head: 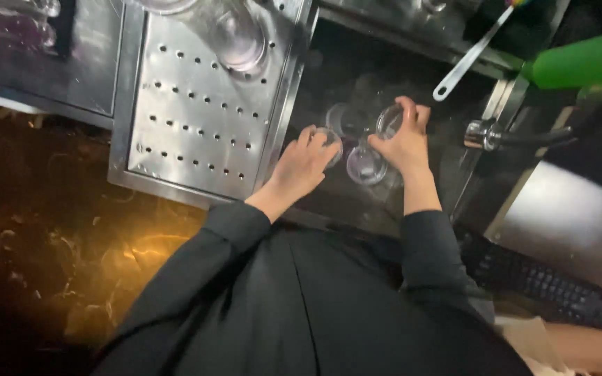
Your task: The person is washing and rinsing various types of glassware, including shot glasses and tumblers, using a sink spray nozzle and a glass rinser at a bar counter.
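Over a dark sink basin [357, 76], my left hand [302, 167] grips a small clear glass [331, 143] by its rim. My right hand [404, 143] is closed on another clear glass [388, 120], held slightly higher. Between and below the hands, two more clear glasses [365, 167] stand in the basin, one further back [341, 118]. Both of my arms wear dark sleeves.
A perforated steel drainboard [196, 118] lies left of the basin, with an upturned glass [240, 42] at its far end. A steel tap [485, 134] juts in from the right. A long-handled spoon [465, 63] and a green bottle [573, 63] sit behind. A black ribbed mat [559, 289] lies right.
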